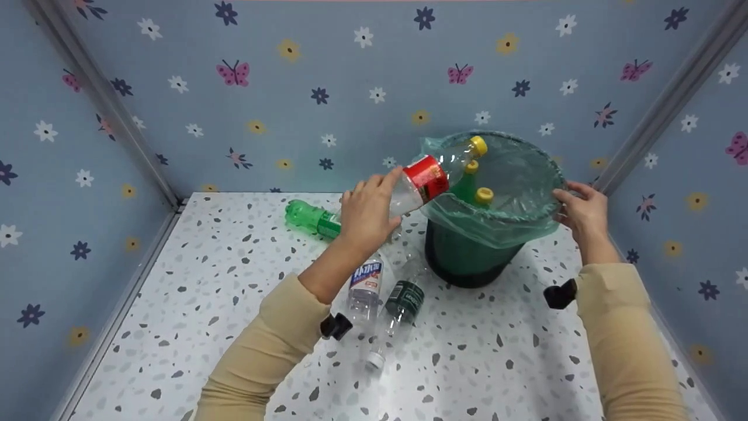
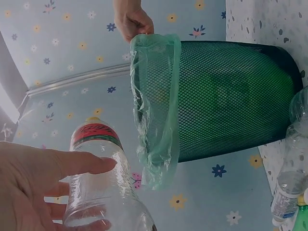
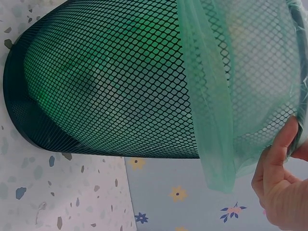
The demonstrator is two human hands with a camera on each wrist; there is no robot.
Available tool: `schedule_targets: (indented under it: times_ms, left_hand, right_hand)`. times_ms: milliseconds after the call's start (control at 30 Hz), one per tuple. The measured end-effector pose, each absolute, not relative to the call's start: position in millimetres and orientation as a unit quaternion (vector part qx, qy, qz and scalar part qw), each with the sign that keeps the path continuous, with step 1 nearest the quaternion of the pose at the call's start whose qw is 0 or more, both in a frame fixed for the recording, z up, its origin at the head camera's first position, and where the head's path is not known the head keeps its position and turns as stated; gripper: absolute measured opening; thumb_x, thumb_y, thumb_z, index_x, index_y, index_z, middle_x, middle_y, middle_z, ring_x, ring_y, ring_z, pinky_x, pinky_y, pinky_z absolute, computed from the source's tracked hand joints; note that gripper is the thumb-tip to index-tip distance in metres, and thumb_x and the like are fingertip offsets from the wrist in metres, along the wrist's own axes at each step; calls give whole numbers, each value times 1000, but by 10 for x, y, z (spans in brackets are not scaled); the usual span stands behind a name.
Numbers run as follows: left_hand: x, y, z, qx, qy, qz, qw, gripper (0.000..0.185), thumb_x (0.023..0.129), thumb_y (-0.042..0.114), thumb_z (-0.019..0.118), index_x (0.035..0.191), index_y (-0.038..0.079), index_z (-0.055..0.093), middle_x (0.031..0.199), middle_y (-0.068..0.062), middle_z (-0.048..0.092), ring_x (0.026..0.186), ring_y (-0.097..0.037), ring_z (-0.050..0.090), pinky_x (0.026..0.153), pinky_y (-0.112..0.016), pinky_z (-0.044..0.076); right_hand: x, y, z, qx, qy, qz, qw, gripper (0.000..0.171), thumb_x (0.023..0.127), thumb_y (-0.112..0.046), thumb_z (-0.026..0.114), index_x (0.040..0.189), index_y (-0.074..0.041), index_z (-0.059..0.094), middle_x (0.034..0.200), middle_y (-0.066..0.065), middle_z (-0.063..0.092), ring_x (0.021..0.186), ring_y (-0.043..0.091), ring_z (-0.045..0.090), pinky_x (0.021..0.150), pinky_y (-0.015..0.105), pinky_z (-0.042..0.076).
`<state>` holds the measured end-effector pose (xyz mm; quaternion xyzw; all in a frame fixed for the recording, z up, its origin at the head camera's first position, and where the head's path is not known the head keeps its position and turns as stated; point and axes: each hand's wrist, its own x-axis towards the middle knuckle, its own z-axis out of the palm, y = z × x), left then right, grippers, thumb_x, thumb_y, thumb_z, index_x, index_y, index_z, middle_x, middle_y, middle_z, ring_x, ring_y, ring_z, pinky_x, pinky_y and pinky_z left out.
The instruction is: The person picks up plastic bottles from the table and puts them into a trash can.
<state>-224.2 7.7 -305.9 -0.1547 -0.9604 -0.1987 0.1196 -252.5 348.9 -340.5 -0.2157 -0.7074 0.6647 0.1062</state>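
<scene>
My left hand (image 1: 369, 211) grips a clear plastic bottle (image 1: 403, 196) with a red label and yellow cap. The bottle slants, its capped end over the left rim of a dark mesh trash can (image 1: 467, 263). A thin green bag (image 1: 497, 225) lines the can and folds down outside its rim. On the right side my right hand (image 1: 584, 210) pinches the bagged rim between thumb and fingers, shown close in the right wrist view. Inside the can stand green bottles (image 1: 466, 186) with yellow caps. In the left wrist view the held bottle (image 2: 103, 178) lies between thumb and fingers.
Left of the can, a green bottle (image 1: 307, 217) lies on the speckled table (image 1: 222, 304). Nearer me lie a clear bottle with a blue-and-white label (image 1: 365, 286) and one with a dark green label (image 1: 404, 301). Flower-patterned panels (image 1: 350, 70) enclose the back and sides.
</scene>
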Motion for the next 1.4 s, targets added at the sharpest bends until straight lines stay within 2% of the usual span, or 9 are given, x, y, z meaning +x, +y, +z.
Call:
schedule_targets:
  times_ms: [400, 667, 1200, 1400]
  left_hand:
    - [-2480, 657, -2697, -163, -980, -103, 53, 72, 79, 27, 67, 139, 24, 27, 130, -4, 43, 114, -24, 42, 96, -44, 30]
    - [-2644, 971, -2610, -156, -986, -54, 32, 75, 76, 27, 69, 139, 26, 28, 130, -2, 43, 114, -24, 41, 94, -43, 31]
    - [-2859, 1446, -2695, -125, -992, 7, 17, 75, 72, 45, 67, 136, 23, 35, 125, -2, 46, 108, -22, 42, 85, -39, 35]
    - [-2897, 1539, -2759, -130, -991, 28, 21, 76, 70, 52, 65, 132, 19, 39, 124, -2, 47, 108, -24, 42, 86, -39, 34]
  right_hand:
    - [-2526, 3484, -3400, -218, -708, 663, 106, 52, 86, -14, 57, 133, -4, 38, 92, 0, 49, 66, 8, 54, 52, 16, 46]
    - [-2533, 3479, -3402, -220, -706, 665, 104, 51, 86, -13, 57, 132, -3, 39, 92, 0, 50, 66, 7, 56, 52, 16, 46]
    - [-2526, 3473, -3386, -217, -712, 659, 106, 52, 86, -14, 58, 133, -2, 38, 92, 1, 49, 64, 8, 55, 51, 15, 46]
    - [-2534, 3468, -3387, -222, -717, 652, 107, 52, 86, -14, 57, 133, -3, 38, 92, 1, 49, 64, 7, 54, 51, 15, 46]
